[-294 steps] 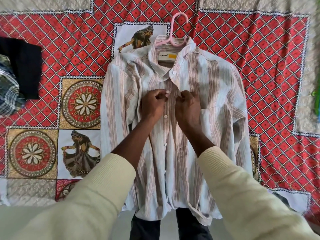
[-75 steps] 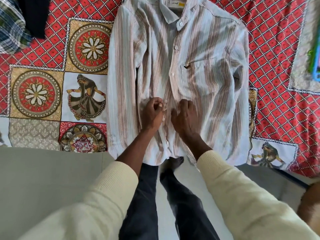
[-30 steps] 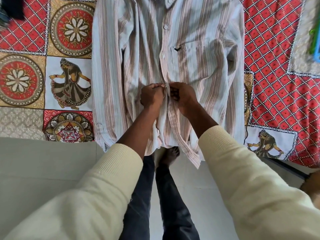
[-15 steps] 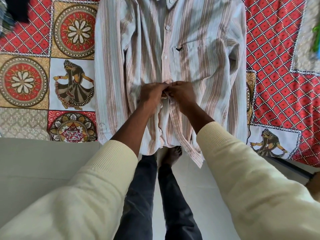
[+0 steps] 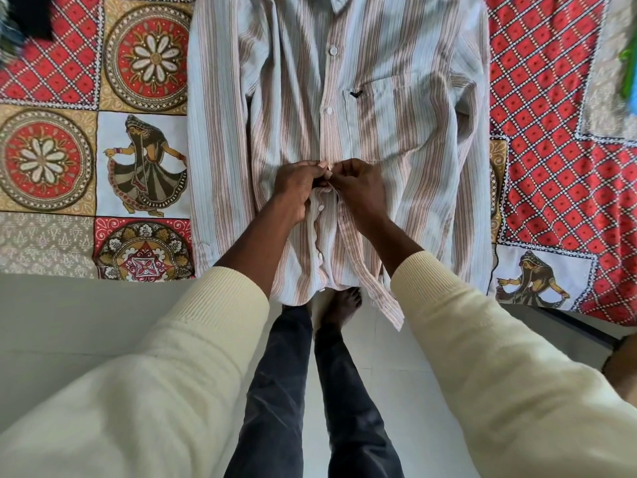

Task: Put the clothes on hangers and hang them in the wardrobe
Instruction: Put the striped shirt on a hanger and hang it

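Striped shirt (image 5: pixel 344 98) lies flat, front up, on a patchwork bedspread (image 5: pixel 103 132) of red diamonds, flower medallions and dancer panels, its hem hanging over the bed's edge. At its middle, the left hand (image 5: pixel 296 188) pinches one front edge and the right hand (image 5: pixel 358 188) pinches the other, fingertips meeting at a button; lower buttons are undone.
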Motion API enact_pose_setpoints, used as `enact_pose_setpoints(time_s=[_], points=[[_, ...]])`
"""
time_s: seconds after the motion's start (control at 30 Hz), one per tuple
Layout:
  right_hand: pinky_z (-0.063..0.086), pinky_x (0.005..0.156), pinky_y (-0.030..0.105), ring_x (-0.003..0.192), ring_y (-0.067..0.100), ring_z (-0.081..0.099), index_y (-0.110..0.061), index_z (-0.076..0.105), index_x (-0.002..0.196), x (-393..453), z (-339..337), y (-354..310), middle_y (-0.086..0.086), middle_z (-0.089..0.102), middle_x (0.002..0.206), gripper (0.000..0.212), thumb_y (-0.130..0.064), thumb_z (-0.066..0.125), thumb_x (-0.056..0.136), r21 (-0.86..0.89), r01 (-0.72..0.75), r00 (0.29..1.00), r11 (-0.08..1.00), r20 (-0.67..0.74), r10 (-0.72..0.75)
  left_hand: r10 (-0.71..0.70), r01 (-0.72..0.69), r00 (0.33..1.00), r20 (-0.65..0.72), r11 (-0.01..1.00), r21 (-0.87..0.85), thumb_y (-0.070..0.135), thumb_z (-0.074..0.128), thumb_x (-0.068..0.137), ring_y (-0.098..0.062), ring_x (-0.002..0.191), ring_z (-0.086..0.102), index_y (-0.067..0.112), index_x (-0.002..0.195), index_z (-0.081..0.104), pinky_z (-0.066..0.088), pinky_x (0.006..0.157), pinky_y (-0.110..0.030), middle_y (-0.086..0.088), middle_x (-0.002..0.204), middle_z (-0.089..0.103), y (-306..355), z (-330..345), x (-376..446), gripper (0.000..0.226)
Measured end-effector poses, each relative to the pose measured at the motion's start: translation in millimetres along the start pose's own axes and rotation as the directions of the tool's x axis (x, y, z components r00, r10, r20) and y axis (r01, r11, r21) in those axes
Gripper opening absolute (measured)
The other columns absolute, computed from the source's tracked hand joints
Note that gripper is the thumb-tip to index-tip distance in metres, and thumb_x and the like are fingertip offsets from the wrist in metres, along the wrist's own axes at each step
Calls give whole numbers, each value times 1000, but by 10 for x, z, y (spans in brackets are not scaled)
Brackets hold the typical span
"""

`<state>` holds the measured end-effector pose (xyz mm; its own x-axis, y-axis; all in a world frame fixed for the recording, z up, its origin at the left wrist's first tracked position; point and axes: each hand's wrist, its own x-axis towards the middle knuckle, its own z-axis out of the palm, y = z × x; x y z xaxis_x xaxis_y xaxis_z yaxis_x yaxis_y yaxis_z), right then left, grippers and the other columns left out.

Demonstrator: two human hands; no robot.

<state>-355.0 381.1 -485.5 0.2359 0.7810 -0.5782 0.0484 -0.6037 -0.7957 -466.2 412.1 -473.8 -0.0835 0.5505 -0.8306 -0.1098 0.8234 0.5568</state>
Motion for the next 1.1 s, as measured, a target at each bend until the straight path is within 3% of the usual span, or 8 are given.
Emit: enact_pose_setpoints(time_s=[0.1, 0.33, 0.5, 0.57, 0.7, 0.87, 1.03, 1.1], points=[[54, 66, 41, 70, 31, 68, -8, 68, 80, -10, -2, -5, 14, 70, 75, 16, -22, 75, 82, 46, -20, 1000, 999, 12, 20, 4, -4, 1000, 17, 1000, 19, 4, 66, 90, -19, 68, 65, 5, 81, 70, 56, 74, -32, -9, 75, 70, -3, -19, 15, 9], [48, 59, 24, 59, 13, 60, -1, 66, 81, 22, -63, -138, 8, 63, 67, 8, 0, 64, 89, 156, -162, 984, 975, 100, 147, 29, -36, 997, 77, 994, 102, 4, 61, 93, -16, 61, 63, 6, 80, 67, 54, 68, -30, -8, 72, 69, 16, -73, 55, 15], [54, 64, 34, 63, 21, 65, -5, 67, 72, 76, 36, -129, 10, 67, 68, 12, -1, 68, 82, 84, -142, 989, 986, -34, 145, 162, -163, 987, 25, 976, 147, 5, 66, 90, -16, 65, 67, 11, 84, 66, 57, 68, -31, -6, 78, 71, -40, -85, 45, 8], [54, 64, 34, 63, 17, 65, -7, 69, 75, 61, 56, -84, 5, 68, 67, 7, -8, 69, 82, 65, -115, 990, 991, -72, 119, 362, -324, 928, -82, 897, 301, 10, 66, 90, -15, 75, 68, 11, 93, 67, 58, 73, -31, -3, 87, 71, -151, -91, -1, 3], [55, 75, 43, 69, 15, 61, -18, 63, 72, -159, -79, 108, -6, 64, 69, 14, -27, 71, 80, -340, 85, 962, 937, -218, -167, 727, -516, 676, -124, 586, 625, 29, 58, 92, -19, 82, 56, 8, 92, 62, 49, 75, -36, -2, 89, 59, -495, -230, -245, 21], [47, 87, 45, 96, 31, 53, -4, 60, 98, -754, -179, 566, 10, 56, 98, 31, -21, 72, 75, -681, 250, 923, 688, -47, -382, 711, -498, 690, 139, 327, 803, 22, 64, 87, -25, 87, 59, 10, 94, 67, 45, 84, -37, -7, 91, 65, -1029, -423, -503, 15], [44, 78, 21, 93, 18, 61, -7, 68, 112, -805, -258, 594, 6, 66, 108, 24, -7, 53, 94, -428, 56, 984, 902, -127, -122, 504, -428, 862, 59, 659, 619, 1, 53, 91, 1, 79, 54, -1, 92, 70, 37, 76, -7, -7, 89, 66, -969, -498, -688, 17], [40, 64, 16, 77, 4, 58, -10, 68, 111, -763, -307, 536, 1, 68, 100, 25, -8, 48, 96, -364, -12, 990, 931, -136, -41, 421, -367, 906, 33, 746, 555, 5, 52, 85, -1, 68, 50, -6, 72, 61, 41, 66, -14, -14, 76, 59, -888, -502, -661, 19]])
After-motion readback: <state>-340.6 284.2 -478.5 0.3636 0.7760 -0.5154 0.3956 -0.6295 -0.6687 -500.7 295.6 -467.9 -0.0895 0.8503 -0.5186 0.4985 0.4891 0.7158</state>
